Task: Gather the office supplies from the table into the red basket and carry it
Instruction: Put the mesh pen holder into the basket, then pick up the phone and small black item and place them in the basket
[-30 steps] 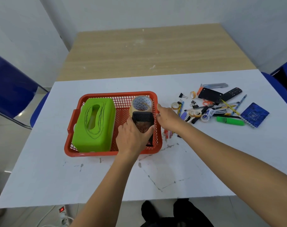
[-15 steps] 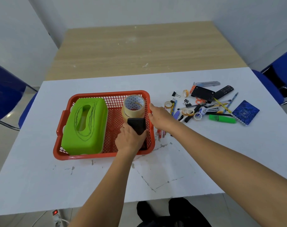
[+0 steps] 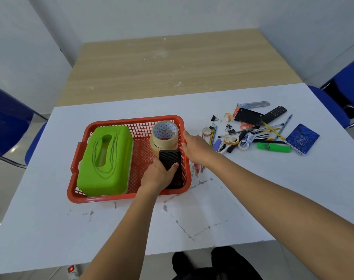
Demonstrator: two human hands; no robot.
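Observation:
The red basket [image 3: 131, 123] sits on the white table and holds a green tissue box [image 3: 105, 160] on its left and stacked tape rolls [image 3: 164, 136] at its back right. My left hand [image 3: 157, 174] is inside the basket's right side, shut on a black mesh pen holder [image 3: 170, 159] that lies in front of the tape. My right hand [image 3: 198, 147] rests against the basket's right rim, fingers on the wall. Loose supplies lie to the right: a green highlighter [image 3: 274, 147], a blue notebook [image 3: 302, 138], pens, small tape rolls and binder clips.
A black remote [image 3: 275, 114] and a black flat case [image 3: 248, 117] lie behind the pile. Red-capped pens [image 3: 198, 168] lie just right of the basket. Blue chairs stand at the left [image 3: 8, 126] and right [image 3: 341, 96]. A wooden table [image 3: 172, 63] adjoins at the back.
The black mesh holder has gone lower into the basket with my left hand still on it. My right hand stays at the basket's right rim. The view shifted slightly.

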